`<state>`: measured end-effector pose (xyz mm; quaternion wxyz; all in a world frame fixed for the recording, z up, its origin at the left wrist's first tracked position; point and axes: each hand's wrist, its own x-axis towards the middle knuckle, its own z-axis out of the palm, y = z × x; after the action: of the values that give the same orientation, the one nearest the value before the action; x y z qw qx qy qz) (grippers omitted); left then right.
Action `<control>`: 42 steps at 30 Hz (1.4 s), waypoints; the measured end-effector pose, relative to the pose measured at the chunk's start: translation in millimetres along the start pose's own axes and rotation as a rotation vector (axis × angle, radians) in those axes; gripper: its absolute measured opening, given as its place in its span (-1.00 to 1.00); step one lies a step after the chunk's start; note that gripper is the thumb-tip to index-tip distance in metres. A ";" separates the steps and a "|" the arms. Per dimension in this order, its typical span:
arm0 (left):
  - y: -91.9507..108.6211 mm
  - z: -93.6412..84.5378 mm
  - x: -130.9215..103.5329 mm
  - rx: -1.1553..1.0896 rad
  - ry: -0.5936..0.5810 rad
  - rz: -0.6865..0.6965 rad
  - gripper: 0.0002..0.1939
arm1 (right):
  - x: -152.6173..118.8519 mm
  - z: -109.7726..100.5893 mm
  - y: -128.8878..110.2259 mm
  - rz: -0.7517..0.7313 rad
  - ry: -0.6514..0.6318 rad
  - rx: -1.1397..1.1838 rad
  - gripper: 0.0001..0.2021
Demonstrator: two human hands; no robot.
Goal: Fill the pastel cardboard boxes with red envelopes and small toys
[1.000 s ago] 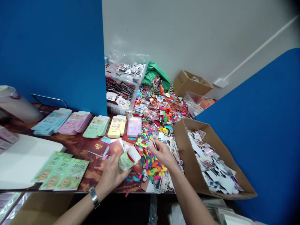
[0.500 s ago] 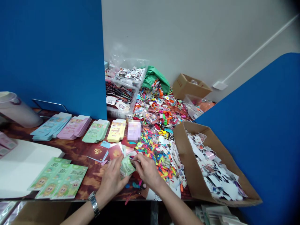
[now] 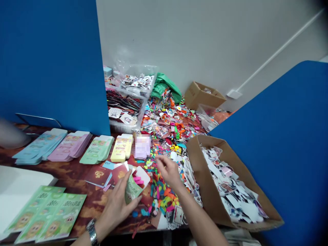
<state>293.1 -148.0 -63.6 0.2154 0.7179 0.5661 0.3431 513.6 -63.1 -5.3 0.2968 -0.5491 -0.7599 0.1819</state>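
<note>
My left hand [image 3: 116,203], with a metal watch on the wrist, holds a small green packet [image 3: 132,190] whose white flap stands open. Pink pieces [image 3: 138,180] show inside its mouth. To the right, my right hand [image 3: 167,171] hovers over a heap of small colourful pieces [image 3: 164,194], its fingers curled together; whatever they may hold is too small to make out. Dark red cards [image 3: 98,175] lie just left of the packet. Behind it are stacks of yellow boxes [image 3: 122,147], green boxes [image 3: 97,149] and purple boxes [image 3: 142,147].
Flat green packets [image 3: 63,217] lie at the lower left beside a white board [image 3: 23,182]. Blue boxes [image 3: 41,145] and pink boxes [image 3: 69,145] stand behind. A cardboard box [image 3: 205,184] of paper cutouts is on the right. Blue partitions [image 3: 51,65] flank the table.
The packet now gapes open, with pink pieces visible inside. My right hand has moved away from it, up and right over the heap. The camera view has shifted slightly.
</note>
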 end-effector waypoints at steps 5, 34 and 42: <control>-6.2 -1.4 -2.9 0.015 0.013 0.033 -0.19 | 71.6 0.2 90.3 0.295 -0.018 -0.352 -0.72; -19.9 7.6 -0.7 -0.015 0.002 -0.112 -0.25 | 63.8 -50.5 46.8 0.264 -0.257 0.279 -0.61; -6.6 -14.5 -3.1 0.000 0.051 -0.060 -0.29 | 21.4 -20.2 -41.0 0.007 -0.583 0.461 -0.81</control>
<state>277.6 -150.4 -59.3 0.2112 0.6916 0.5929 0.3543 492.2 -57.5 40.1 0.1831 -0.3956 -0.7496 0.4981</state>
